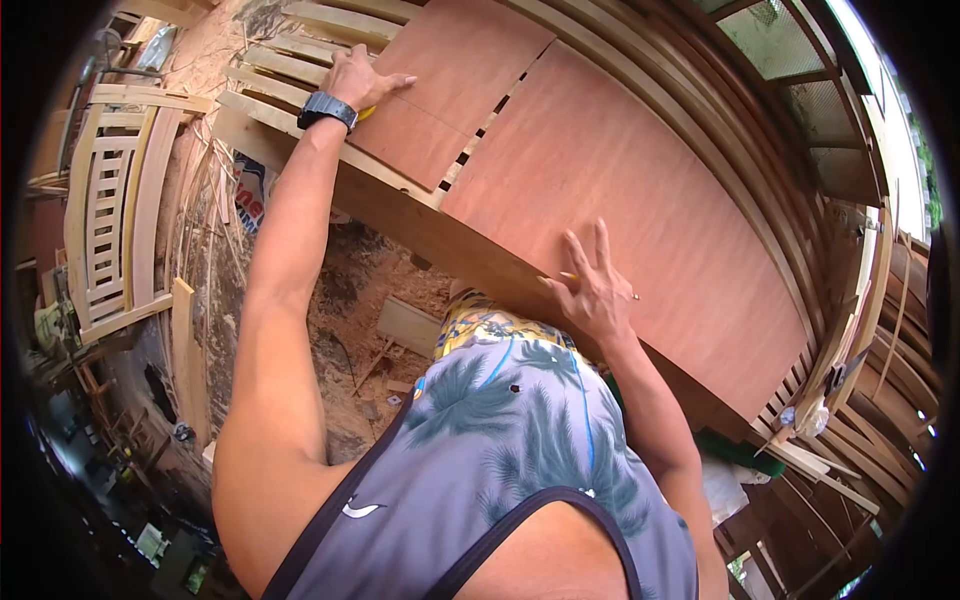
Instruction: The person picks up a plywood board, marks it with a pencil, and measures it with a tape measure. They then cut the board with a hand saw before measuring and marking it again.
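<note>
Two reddish plywood sheets lie side by side on a slatted wooden frame (pixel 300 75) that runs from the upper left of the frame down to the lower right. The left hand (pixel 365 80), with a dark wristwatch (pixel 327 108) on its wrist, rests flat at the upper left on the near corner of the smaller plywood sheet (pixel 450 80); its fingers are stretched out along the sheet's surface, and something yellow (pixel 367 113) shows just under the palm, too hidden to tell what it is. The right hand (pixel 590 290) sits right of the frame's centre, fingers spread wide and pressed on the lower edge of the larger plywood sheet (pixel 640 190), where the sheet meets the frame's side rail (pixel 430 235). A thin pencil-like stick (pixel 572 275) lies under those fingers, its tip showing on the far side of the hand. Neither hand is closed around anything that can be seen. A narrow gap with slats showing through separates the two sheets. Sawdust and offcuts cover the floor (pixel 340 300) below, and a slatted chair frame (pixel 110 210) stands at the left edge.
</note>
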Tool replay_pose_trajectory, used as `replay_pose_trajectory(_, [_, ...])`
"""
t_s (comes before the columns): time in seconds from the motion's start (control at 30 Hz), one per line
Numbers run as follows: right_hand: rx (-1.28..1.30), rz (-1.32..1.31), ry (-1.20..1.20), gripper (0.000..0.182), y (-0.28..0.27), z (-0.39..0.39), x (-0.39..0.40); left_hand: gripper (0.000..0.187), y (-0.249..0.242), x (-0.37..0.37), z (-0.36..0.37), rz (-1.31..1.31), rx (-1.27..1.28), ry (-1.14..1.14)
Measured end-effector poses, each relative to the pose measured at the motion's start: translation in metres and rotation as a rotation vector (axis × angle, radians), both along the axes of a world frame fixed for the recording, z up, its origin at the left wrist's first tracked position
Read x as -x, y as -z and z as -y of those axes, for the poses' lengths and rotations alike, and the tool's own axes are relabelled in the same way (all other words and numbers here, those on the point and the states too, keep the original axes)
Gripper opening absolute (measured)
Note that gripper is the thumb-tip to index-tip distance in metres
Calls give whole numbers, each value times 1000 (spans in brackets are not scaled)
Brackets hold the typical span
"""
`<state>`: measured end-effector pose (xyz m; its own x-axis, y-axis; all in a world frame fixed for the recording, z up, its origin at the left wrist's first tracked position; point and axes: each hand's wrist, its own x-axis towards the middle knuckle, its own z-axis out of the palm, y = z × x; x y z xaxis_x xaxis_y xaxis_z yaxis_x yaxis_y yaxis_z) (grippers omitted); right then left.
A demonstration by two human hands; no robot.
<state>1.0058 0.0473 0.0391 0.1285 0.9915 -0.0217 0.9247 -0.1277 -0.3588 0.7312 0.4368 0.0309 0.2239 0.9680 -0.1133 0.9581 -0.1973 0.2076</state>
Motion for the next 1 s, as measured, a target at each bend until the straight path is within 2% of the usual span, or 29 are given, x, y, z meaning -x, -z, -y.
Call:
replay_pose_trajectory(0.03, [-59, 14, -82, 77, 4, -12, 3, 111, 0, -3, 0, -22, 29, 2])
replay_pose_trajectory(0.37, [8, 93, -67, 88, 6, -30, 9, 91, 22, 6, 14, 128, -53, 24])
replay_pose_trajectory(0.5, [47, 71, -74, 96, -2, -29, 9, 95, 22, 9, 6, 147, -25, 34])
replay_pose_trajectory(0.6, [95, 75, -78, 101, 2, -28, 5, 86, 7, 9, 7, 217, 39, 105])
replay_pose_trajectory(0.67, [111, 77, -77, 104, 6, -24, 5, 76, -7, 7, 11, 360, 217, 21])
replay_pose_trajectory(0.83, [107, 52, -70, 106, 6, -25, 4, 72, 23, 17, 2, 342, 0, 131])
replay_pose_trajectory(0.93, [33, 0, -58, 106, 8, -24, 4, 70, 27, 23, -1, 401, 23, 148])
replay_pose_trajectory(1.0, [76, -2, -49, 107, 2, -24, 5, 72, 22, 23, -4, 456, 200, 21])
